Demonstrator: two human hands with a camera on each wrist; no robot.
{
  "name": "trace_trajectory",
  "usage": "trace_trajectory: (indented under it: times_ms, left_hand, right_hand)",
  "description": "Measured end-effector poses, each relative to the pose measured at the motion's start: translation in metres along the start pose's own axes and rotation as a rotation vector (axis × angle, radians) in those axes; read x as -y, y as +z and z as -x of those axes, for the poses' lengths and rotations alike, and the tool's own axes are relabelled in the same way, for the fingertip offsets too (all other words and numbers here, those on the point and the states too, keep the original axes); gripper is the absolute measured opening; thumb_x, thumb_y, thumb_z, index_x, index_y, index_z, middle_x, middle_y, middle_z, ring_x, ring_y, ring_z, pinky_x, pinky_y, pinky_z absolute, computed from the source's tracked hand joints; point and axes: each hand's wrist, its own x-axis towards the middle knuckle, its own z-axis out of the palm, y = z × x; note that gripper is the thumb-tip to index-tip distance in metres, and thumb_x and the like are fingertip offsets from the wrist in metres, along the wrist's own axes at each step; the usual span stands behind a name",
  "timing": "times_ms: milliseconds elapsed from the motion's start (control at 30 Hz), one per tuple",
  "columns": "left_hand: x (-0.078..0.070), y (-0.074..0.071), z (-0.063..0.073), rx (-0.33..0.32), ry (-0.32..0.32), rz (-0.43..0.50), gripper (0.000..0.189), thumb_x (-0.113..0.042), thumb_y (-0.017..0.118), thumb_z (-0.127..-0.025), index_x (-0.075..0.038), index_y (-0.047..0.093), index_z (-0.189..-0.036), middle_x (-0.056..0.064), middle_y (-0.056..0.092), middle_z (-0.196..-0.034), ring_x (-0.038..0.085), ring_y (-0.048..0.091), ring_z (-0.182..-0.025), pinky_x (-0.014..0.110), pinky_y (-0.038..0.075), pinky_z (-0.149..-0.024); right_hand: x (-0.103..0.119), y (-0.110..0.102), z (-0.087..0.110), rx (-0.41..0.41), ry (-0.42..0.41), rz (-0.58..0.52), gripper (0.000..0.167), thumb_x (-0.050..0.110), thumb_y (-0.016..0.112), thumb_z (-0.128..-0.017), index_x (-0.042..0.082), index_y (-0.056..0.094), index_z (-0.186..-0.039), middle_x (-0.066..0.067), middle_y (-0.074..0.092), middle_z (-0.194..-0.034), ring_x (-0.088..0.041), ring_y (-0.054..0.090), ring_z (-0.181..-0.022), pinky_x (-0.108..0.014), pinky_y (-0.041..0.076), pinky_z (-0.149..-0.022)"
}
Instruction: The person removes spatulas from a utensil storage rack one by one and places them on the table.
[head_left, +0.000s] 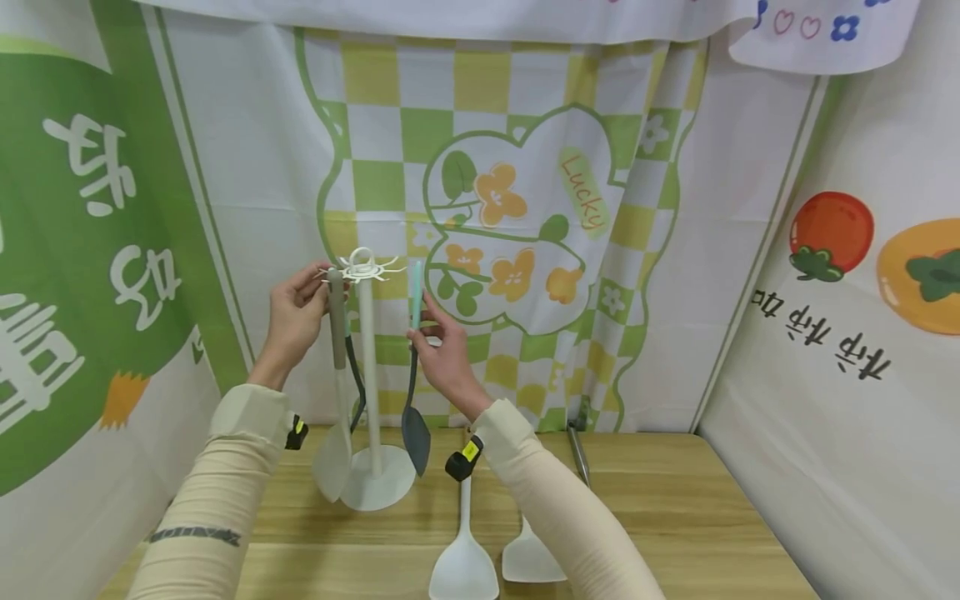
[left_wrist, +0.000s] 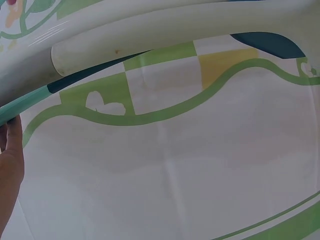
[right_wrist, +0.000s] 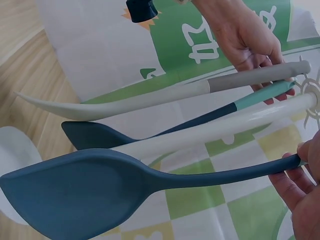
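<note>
Pinched between thumb and fingers, the dark spatula point(head_left: 416, 440) is in the right hand point(head_left: 444, 346), gripped near where its mint handle point(head_left: 417, 292) meets the shaft. It stands upright just beside the white stand point(head_left: 369, 367), its handle tip close to the hooks point(head_left: 390, 269); I cannot tell whether it is hooked. The left hand point(head_left: 296, 318) seems to pinch the handle top of a second spatula point(right_wrist: 192, 118), behind the grey-handled spatula point(head_left: 337, 329).

If the handle's hole sits off the hook when the fingers loosen, the dark spatula could drop onto the wooden table point(head_left: 675, 508). With hooks so thin and crowded, the left knuckles might nudge the grey-handled spatula loose. Pulling sideways on one hook could also tip the stand, since its base point(head_left: 390, 483) looks modest. Two white turners, one point(head_left: 465, 571) nearer the stand, another point(head_left: 531, 560) beyond, lie below the right arm.
</note>
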Motion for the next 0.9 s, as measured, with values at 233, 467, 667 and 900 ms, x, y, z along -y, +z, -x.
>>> trace_trajectory:
  times_ms: [233,467,667,900]
  left_hand:
    - [0.0,-0.001,0.002,0.012,-0.005,0.0,0.027,0.002,0.05,-0.104,0.01,0.058,-0.128,-0.008,0.074,-0.106,0.01,0.073,-0.096,0.017,0.06,-0.084]
    - [0.002,0.0,0.002,0.02,-0.013,-0.004,0.031,0.001,0.05,-0.104,0.014,0.053,-0.133,-0.009,0.074,-0.108,0.009,0.073,-0.097,0.017,0.06,-0.085]
    - [0.006,0.003,0.002,-0.004,-0.004,-0.004,0.032,0.004,0.049,-0.103,0.014,0.054,-0.133,-0.011,0.074,-0.105,0.009,0.074,-0.094,0.017,0.06,-0.083]
    - [0.007,0.001,0.002,-0.015,0.016,-0.012,0.033,0.003,0.05,-0.104,0.014,0.053,-0.134,-0.012,0.075,-0.104,0.008,0.073,-0.093,0.015,0.06,-0.081]
  right_hand:
    - [-0.005,-0.013,0.009,-0.016,0.017,-0.018,0.065,-0.007,0.061,-0.098,0.008,0.038,-0.157,-0.033,0.058,-0.118,-0.046,0.067,-0.094,-0.047,0.065,-0.077]
    - [-0.009,-0.026,0.018,-0.033,0.007,0.028,0.065,-0.007,0.063,-0.097,0.009,0.04,-0.156,-0.032,0.06,-0.115,-0.038,0.07,-0.09,-0.037,0.065,-0.075]
    - [-0.013,-0.036,0.027,-0.048,0.028,0.024,0.066,-0.007,0.064,-0.096,0.012,0.041,-0.156,-0.035,0.059,-0.116,-0.042,0.068,-0.092,-0.043,0.065,-0.076]
    - [-0.01,-0.045,0.033,-0.048,0.024,0.012,0.065,-0.011,0.061,-0.096,0.001,0.036,-0.156,-0.037,0.058,-0.117,-0.054,0.064,-0.095,-0.056,0.063,-0.078]
